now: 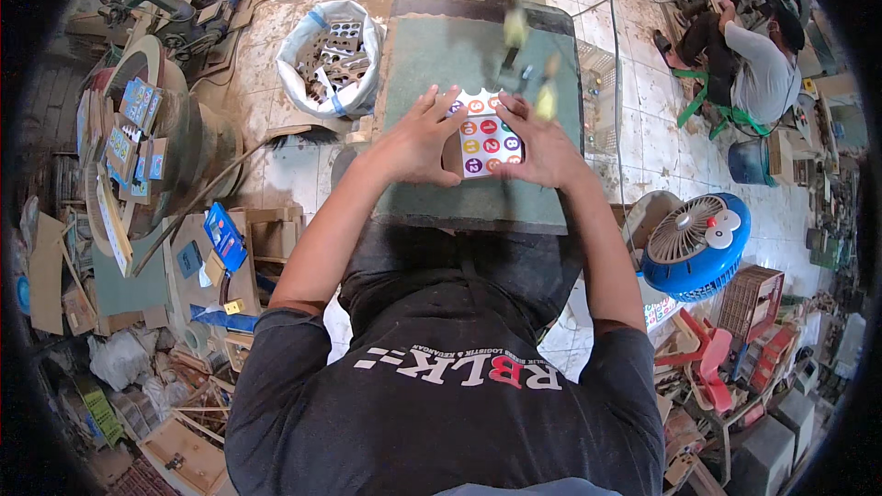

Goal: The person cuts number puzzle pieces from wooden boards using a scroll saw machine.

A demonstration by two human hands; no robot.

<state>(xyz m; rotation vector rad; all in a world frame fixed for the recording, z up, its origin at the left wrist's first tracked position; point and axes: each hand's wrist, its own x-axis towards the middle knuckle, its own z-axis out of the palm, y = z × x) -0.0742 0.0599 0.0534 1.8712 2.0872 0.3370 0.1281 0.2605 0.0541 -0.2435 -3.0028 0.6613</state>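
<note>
Both your forearms run up from the bottom of the frame and meet just above the centre, over the green machine table (pixel 478 211). Your left hand (pixel 418 142) lies with its fingers spread and slightly curled, pressing on the left edge of the small white board with coloured number discs (pixel 487 140). Your right hand (pixel 542 149) does the same on the right edge, fingers fanned, thumb tucked low. Neither hand is closed around the board; both hold it flat on the table between them.

The board is square, white, printed with round discs in orange, red, green, purple and yellow. Its top edge sits just under the blurred saw arm (pixel 516 32).

In the upper left, a white sack (pixel 363 83) holds cut-out wooden pieces. At the left edge, flat blue and green printed boards (pixel 133 124) lean in a stack. At the right, a blue round fan (pixel 695 243) stands on the floor.
</note>
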